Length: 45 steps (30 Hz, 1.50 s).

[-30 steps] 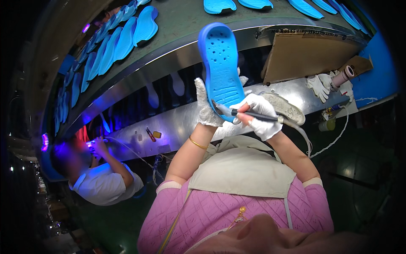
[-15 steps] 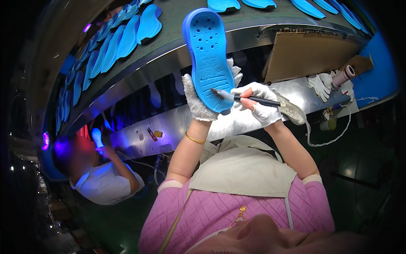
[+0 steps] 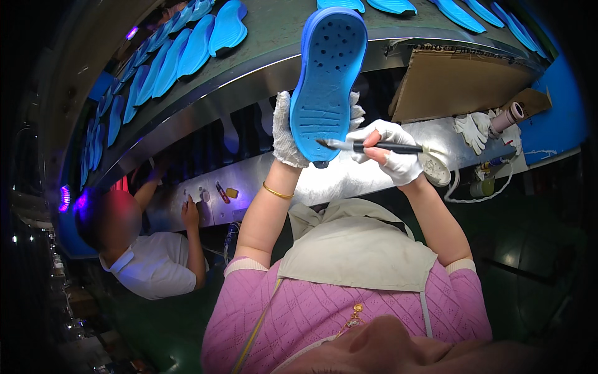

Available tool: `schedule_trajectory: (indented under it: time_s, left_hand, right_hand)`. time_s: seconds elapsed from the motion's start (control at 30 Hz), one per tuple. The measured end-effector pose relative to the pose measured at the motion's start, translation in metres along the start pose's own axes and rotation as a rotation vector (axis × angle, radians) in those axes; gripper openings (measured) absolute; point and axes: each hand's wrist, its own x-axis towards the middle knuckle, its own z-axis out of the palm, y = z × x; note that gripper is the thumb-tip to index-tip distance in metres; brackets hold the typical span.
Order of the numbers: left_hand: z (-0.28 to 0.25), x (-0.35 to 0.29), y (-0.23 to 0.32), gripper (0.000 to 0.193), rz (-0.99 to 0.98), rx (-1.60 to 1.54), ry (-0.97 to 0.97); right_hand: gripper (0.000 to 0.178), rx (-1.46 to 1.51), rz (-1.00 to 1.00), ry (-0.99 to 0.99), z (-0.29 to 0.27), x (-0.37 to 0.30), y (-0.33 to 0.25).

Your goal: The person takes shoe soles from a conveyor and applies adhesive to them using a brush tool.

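Observation:
My left hand (image 3: pixel 285 140), in a white knitted glove, is closed around the toe-down lower part of a blue shoe sole (image 3: pixel 327 87). Thumb and fingers show on either side of it; the rest of that hand is behind the sole. The sole's inner face is turned up, with a cluster of small holes at its far end and ridges near my hand. My right hand (image 3: pixel 393 156), gloved with bare fingertips, pinches a brush (image 3: pixel 344 145) with a black handle. Its dark bristles lie over the sole's near end; whether they touch cannot be made out.
Several blue soles (image 3: pixel 198 47) lie on the conveyor (image 3: pixel 274 31) beyond my hands. A cardboard sheet (image 3: pixel 461 84), white gloves (image 3: pixel 471 132) and a pink spool (image 3: pixel 507 117) are at the right. A pale rounded dish (image 3: pixel 436 168) sits below my right hand. A co-worker (image 3: pixel 156 262) is at the left.
The sole has shifted right and tilted, its far end swinging rightward. The brush has moved slightly down toward the sole's near end. The co-worker's hands have moved apart, and the blue sole there is out of sight.

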Motion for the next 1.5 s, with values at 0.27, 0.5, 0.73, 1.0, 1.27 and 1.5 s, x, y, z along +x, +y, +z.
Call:
schedule_trajectory:
  time_s: [0.27, 0.5, 0.73, 1.0, 1.27, 1.5]
  left_hand:
    - [0.003, 0.005, 0.010, 0.098, -0.044, 0.131, 0.091]
    - [0.012, 0.011, 0.015, 0.080, -0.190, 0.138, 0.211]
    - [0.014, 0.028, 0.021, 0.045, -0.277, 0.453, 0.525]
    - [0.012, 0.035, 0.016, 0.044, -0.497, 0.574, 0.512]
    - [0.013, 0.035, 0.014, 0.063, -0.601, 0.717, 0.464]
    - [0.004, 0.020, -0.007, 0.074, -0.534, 0.271, 0.355]
  right_hand:
    - [0.013, -0.388, -0.130, -0.121, 0.011, -0.009, 0.007]
    - [0.008, -0.220, -0.095, -0.044, 0.011, -0.006, -0.007]
    - [0.020, -0.626, -0.263, -0.205, 0.013, 0.016, -0.005]
    - [0.012, -0.150, 0.183, -0.142, -0.012, 0.018, -0.029]
    - [0.009, -0.561, 0.241, -0.107, -0.018, 0.007, -0.036]
    - [0.011, -0.453, 0.159, 0.281, -0.048, 0.018, -0.049]
